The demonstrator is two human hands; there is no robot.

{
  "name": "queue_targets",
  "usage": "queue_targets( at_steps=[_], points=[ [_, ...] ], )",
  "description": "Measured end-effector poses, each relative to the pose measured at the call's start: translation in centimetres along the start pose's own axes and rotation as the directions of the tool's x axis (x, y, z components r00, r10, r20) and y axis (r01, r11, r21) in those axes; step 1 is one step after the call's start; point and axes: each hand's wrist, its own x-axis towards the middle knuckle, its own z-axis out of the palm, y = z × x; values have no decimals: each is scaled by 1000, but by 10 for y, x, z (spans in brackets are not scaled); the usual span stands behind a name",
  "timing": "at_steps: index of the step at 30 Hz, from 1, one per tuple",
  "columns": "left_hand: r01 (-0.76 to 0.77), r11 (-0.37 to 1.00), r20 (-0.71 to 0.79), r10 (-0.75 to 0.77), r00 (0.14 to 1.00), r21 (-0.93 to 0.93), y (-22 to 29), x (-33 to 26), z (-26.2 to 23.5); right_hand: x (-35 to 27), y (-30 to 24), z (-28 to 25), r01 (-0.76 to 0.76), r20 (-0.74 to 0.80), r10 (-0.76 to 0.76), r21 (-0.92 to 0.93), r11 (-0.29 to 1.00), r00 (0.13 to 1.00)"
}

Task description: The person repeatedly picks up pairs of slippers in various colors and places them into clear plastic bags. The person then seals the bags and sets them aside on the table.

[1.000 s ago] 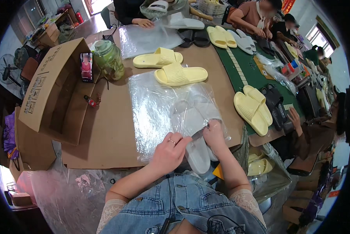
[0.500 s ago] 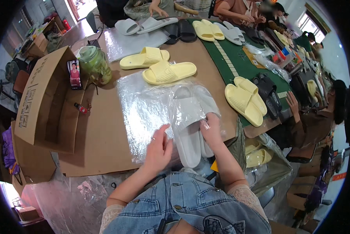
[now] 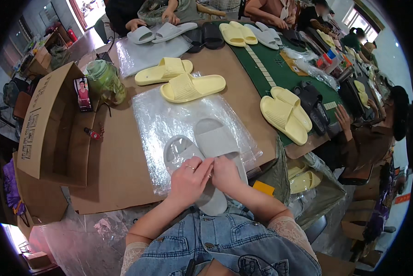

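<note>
A pair of pale grey slide slippers is in front of me above the clear plastic bags. My left hand (image 3: pixel 188 180) is closed at the left grey slipper (image 3: pixel 179 148), whose heel end points down towards my lap. My right hand (image 3: pixel 225 175) is closed at the edge of the right grey slipper (image 3: pixel 218 141). The fingertips of both hands meet between the two slippers, and the exact grip is hidden there. Beneath them, the clear plastic bags (image 3: pixel 149 124) lie flat on brown cardboard. Just beyond is a pale yellow slipper pair (image 3: pixel 192 87).
An open cardboard box (image 3: pixel 54 124), a phone (image 3: pixel 82 94), a green-tinted jar (image 3: pixel 106 80) and a small red bottle (image 3: pixel 92 134) are on the left. More yellow slippers (image 3: pixel 287 115) and black slippers (image 3: pixel 314 108) lie right. Co-workers' hands (image 3: pixel 344 122) rest around the table.
Both hands have come together at the middle. The grey slippers, earlier side by side under clear film, are now spread apart and nearer me, with the film lying below them.
</note>
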Motion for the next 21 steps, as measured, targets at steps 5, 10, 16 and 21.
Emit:
queue_targets(
  at_steps=[5,10,16,21],
  points=[
    [-37,991,89,49,995,-129,11,2,9,11,6,0,88,-87,-74,176,980,993],
    [-57,887,180,155,971,-459,34,-8,7,38,38,3,107,-200,-100,24,994,975],
    [-176,864,157,278,948,-472,46,4,-10,72,11,-42,-38,-388,62,70,997,919],
    [-165,938,151,219,964,-306,28,13,0,122,34,-21,-171,-283,180,57,984,942]
  ],
)
